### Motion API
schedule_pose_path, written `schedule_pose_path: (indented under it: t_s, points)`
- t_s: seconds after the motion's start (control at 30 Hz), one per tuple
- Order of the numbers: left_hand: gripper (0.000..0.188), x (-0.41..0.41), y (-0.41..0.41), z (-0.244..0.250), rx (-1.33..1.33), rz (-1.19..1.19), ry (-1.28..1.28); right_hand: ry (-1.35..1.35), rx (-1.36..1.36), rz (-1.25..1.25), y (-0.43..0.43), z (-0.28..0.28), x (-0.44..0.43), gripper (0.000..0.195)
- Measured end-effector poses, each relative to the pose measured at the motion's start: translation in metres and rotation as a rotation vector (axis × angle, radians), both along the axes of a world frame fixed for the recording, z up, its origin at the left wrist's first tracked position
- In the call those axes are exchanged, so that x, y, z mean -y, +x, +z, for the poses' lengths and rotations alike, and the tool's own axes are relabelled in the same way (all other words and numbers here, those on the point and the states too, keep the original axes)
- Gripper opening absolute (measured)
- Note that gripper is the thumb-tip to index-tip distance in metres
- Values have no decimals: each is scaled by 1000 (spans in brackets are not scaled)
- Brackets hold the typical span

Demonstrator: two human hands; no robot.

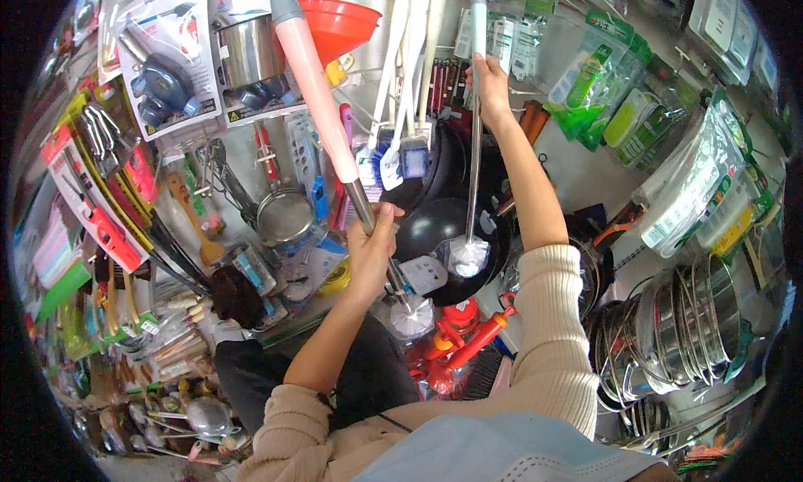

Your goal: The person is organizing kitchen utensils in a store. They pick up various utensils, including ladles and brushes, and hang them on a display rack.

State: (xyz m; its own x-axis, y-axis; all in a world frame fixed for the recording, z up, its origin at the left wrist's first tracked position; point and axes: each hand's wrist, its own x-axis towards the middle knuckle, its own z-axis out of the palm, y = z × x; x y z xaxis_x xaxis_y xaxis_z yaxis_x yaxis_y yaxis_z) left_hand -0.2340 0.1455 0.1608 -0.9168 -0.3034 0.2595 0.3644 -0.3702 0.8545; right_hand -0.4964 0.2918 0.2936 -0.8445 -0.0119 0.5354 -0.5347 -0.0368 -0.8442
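Note:
My left hand is wrapped around the metal shaft of a long brush with a pink grip and grey tip. That brush's white head, covered in clear plastic, points down towards my lap. Higher up and to the right, my right hand grips a second long brush by its pale blue-green handle. Its steel shaft runs down to a white, plastic-wrapped head in front of a black wok. A white tag lies between the two heads.
White-handled brushes hang ahead, beside a red funnel. Packaged goods and a sieve crowd the left. Green packets hang at right, above stacked steel pots. Red plastic pumps stand close to my body.

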Motion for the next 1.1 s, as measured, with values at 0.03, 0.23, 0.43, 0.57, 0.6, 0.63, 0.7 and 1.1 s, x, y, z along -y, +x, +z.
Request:
schedule_pose_path:
  t_s: [0.03, 0.23, 0.43, 0.57, 0.6, 0.63, 0.7, 1.1]
  points:
    - [26, 0, 1, -2, 0, 0, 11, 39, -44, -85, -3, -4, 2, 32]
    - [26, -3, 5, -7, 17, -42, 62, 164, -293, -351, -43, -14, 9, 38]
    - [26, -6, 4, -4, 49, -116, 88, 177, -246, -306, -37, -6, 11, 45]
    - [26, -10, 2, -6, 62, -120, 92, 126, -205, -296, -29, -4, 11, 43]
    - [26, -11, 1, -7, 64, -123, 95, 145, -200, -314, -30, -3, 7, 43]
    - [26, -11, -1, -7, 60, -126, 91, 170, -235, -336, -31, -2, 4, 42]
    - [26, -12, -2, -8, 55, -132, 83, 219, -300, -381, -31, -1, 0, 40]
    - [26, -13, -1, -12, 42, -174, 118, 331, -205, -568, -27, 5, 8, 43]
